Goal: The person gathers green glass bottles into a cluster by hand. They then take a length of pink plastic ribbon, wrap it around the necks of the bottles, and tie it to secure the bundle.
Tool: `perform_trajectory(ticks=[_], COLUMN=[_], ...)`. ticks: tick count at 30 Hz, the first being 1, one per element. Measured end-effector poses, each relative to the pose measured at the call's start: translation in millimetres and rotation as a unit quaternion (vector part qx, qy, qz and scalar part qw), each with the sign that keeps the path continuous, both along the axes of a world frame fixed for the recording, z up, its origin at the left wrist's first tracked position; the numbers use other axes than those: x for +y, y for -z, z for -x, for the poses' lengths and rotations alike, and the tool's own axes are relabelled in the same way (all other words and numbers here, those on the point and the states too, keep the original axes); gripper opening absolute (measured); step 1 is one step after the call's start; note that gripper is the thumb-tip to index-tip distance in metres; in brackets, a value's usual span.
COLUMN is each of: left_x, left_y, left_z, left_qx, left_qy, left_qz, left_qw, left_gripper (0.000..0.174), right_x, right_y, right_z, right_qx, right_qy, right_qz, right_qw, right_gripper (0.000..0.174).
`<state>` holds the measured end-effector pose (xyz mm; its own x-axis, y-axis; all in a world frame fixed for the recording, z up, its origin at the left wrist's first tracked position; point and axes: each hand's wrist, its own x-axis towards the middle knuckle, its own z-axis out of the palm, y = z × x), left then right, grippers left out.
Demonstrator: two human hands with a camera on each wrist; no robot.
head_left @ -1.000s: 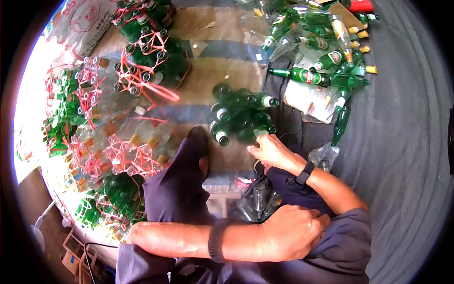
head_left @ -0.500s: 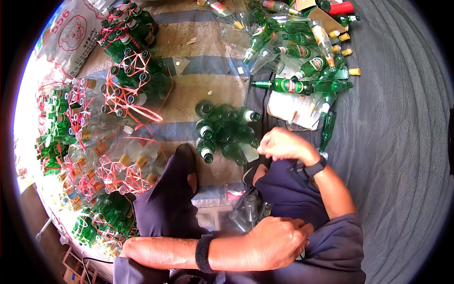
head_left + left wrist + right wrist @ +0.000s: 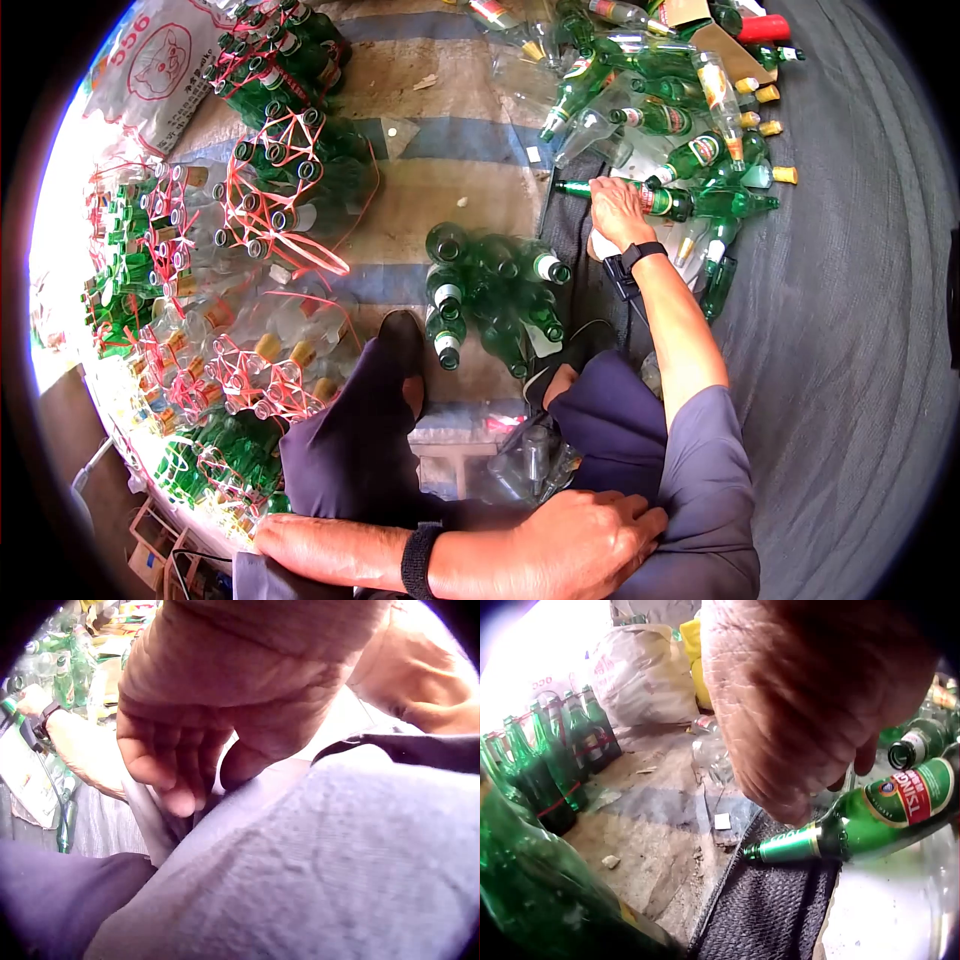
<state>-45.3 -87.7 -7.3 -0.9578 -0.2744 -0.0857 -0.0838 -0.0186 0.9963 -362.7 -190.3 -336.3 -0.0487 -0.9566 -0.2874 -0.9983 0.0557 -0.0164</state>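
Note:
In the head view my right hand [image 3: 617, 212] is at the neck of a green beer bottle [image 3: 655, 199] lying on its side. The right wrist view shows fingers curled over the neck of this bottle [image 3: 889, 802], its red and green label facing up. My left hand [image 3: 590, 540] rests over my lap, fingers loosely curled against the cloth of my clothes [image 3: 300, 870], holding nothing. A cluster of upright green bottles [image 3: 495, 262] stands on the floor beyond my feet.
Loose green and clear bottles [image 3: 650, 120] lie in a heap at the far right, some on a white board [image 3: 870, 915]. Bundles tied with pink strap [image 3: 285, 170] stand along the left. A white sack [image 3: 160, 65] is at the back left. Dark mesh cloth [image 3: 830, 300] covers the right.
My right hand has moved from beside the upright cluster, out and to the right, to the lying bottle's neck. My left hand has stayed over my lap.

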Motion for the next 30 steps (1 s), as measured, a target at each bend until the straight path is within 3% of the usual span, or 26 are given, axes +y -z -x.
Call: perform_trajectory(ticks=[6,8,10,12,14,18,21,28,30], left_x=[-13,-15,-18,-22,-24,-22,-22,-14,-9], left_y=[5,6,7,7,7,8,9,5,3], left_z=[2,2,3,3,3,4,4,0,-2], left_qx=[0.0,0.003,0.0,-0.002,0.003,0.021,0.025,0.014,0.015], left_qy=[-0.004,-0.013,-0.011,-0.01,-0.01,-0.028,-0.015,-0.015,-0.013], left_qz=[0.031,0.03,0.02,0.011,0.009,-0.01,-0.011,0.007,0.002], left_qw=[1.0,0.999,1.0,1.0,1.0,0.999,1.0,1.0,1.0], left_gripper=[0.016,0.015,0.015,0.014,0.013,0.012,0.011,0.011,0.011], right_x=[3,-3,-3,2,8,21,26,26,28], right_y=[40,41,38,34,35,30,24,-20,-33], right_z=[5,2,-5,-13,-15,-24,-34,-35,-32], right_qx=[0.108,0.126,0.142,0.178,0.181,0.159,0.213,0.209,0.202], right_qy=[-0.045,-0.006,-0.015,0.001,-0.01,-0.033,-0.039,-0.013,0.034], right_qz=[0.044,-0.004,0.026,-0.047,-0.031,-0.006,0.016,0.022,0.004], right_qw=[0.992,0.992,0.989,0.983,0.983,0.987,0.976,0.978,0.979], right_gripper=[0.033,0.029,0.025,0.025,0.022,0.021,0.021,0.025,0.025])
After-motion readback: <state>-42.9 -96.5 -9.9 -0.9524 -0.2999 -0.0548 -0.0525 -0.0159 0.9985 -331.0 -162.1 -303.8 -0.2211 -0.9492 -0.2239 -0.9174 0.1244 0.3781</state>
